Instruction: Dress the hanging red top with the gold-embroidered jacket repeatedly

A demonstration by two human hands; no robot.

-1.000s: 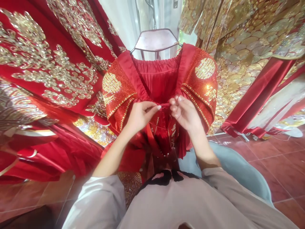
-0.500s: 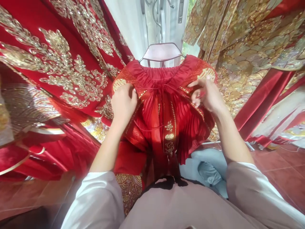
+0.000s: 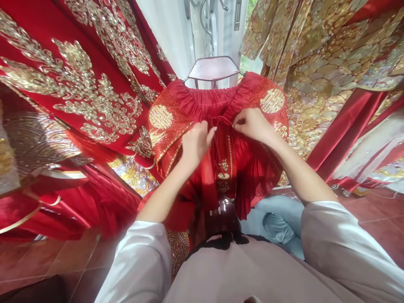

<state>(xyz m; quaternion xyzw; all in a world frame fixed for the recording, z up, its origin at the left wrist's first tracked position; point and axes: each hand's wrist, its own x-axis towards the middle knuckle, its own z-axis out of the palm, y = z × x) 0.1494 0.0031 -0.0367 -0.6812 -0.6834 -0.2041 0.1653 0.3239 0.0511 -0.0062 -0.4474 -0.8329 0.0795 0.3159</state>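
Observation:
A red garment (image 3: 225,103) hangs facing me on a wire hanger (image 3: 217,59), with a gathered neckline, gold round emblems on its shoulders and gold trim. Thin red tie cords (image 3: 219,120) meet at the centre of the neck. My left hand (image 3: 195,145) lies just left of these cords, fingers curled onto the front edge and thumb sticking out; its fingertips are partly hidden. To the right of the cords, my right hand (image 3: 254,126) pinches thumb and finger together at a cord end. Pleated red cloth and a gold-embroidered centre band (image 3: 224,168) hang below.
A red dress with gold beadwork (image 3: 104,105) hangs close on the left, gold scale-patterned clothing (image 3: 325,84) on the right. Behind the hanger are a white curtain (image 3: 167,38) and metal hooks. A pale blue object (image 3: 277,223) stands low at right on the red tiled floor (image 3: 375,227).
Both hands have moved inward from the shoulder areas to the neck cords. The shoulder emblems are uncovered, and the left front flap lies more closed over the pleats.

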